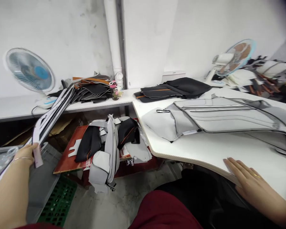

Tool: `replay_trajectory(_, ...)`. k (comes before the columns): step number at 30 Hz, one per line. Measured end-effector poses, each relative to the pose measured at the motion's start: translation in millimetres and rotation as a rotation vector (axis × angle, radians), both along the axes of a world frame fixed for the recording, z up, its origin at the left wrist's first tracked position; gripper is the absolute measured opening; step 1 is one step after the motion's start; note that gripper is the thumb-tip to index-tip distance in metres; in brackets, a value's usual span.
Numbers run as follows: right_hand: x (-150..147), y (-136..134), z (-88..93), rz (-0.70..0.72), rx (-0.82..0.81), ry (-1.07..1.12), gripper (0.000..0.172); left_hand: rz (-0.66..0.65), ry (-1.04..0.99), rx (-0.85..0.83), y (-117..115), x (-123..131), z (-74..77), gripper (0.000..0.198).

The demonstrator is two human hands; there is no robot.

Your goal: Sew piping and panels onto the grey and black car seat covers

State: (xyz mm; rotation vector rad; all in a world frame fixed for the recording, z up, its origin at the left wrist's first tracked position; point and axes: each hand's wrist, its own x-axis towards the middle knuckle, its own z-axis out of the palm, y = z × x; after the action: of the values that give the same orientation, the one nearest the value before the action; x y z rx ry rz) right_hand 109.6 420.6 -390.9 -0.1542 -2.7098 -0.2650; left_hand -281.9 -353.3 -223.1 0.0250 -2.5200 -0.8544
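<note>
My left hand (25, 155) reaches out at the left and is closed on a long pale strip. A pinkish-white end (38, 156) of it hangs below my fingers. More long white and dark strips (53, 109) run beside it, down from the wall shelf. My right hand (249, 178) lies flat at the front edge of the white table (195, 154), fingers stretched out and holding nothing. Beyond it on the table lies a large grey sewn fabric cover (224, 119) with dark piping.
Black fabric pieces (171, 90) lie at the table's back. A low red table (70, 151) bears grey and black sewn parts. Two fans (30, 70) stand left and right. Dark pieces (92, 90) and a jar (114, 92) are on the shelf. Below left are a grey bin (44, 181) and green crate (59, 200).
</note>
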Motion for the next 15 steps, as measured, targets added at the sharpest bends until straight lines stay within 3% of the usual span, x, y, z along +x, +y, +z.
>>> replay_trajectory(3, -5, -18, 22.0, -0.100, 0.009, -0.105, 0.081, -0.357, -0.070, 0.397, 98, -29, 5.8, 0.066)
replay_trajectory(5, -9, -31, 47.7, -0.168, -0.042, -0.178, 0.066, -0.673, -0.193, 0.616, 180, -23, 8.5, 0.054)
replay_trajectory(7, -10, -47, 80.7, -0.161, -0.078, -0.206, 0.044, -0.928, -0.203, 0.537, 265, 2, 17.3, 0.040)
replay_trajectory(9, -7, -66, 117.0, -0.061, -0.113, -0.160, 0.031, -1.189, -0.017, 0.366, 346, 38, 35.1, 0.022)
replay_trajectory(11, 0, -86, 150.9, 0.009, -0.155, 0.004, 0.033, -1.467, 0.224, 0.183, 419, 78, 57.6, 0.011)
replay_trajectory(13, 9, -102, 177.6, 0.064, -0.125, 0.165, 0.036, -1.732, 0.455, 0.027, 483, 120, 75.9, 0.020)
replay_trajectory(15, 16, -107, 193.1, 0.074, -0.060, 0.265, 0.047, -1.921, 0.625, -0.060, 539, 164, 82.4, 0.023)
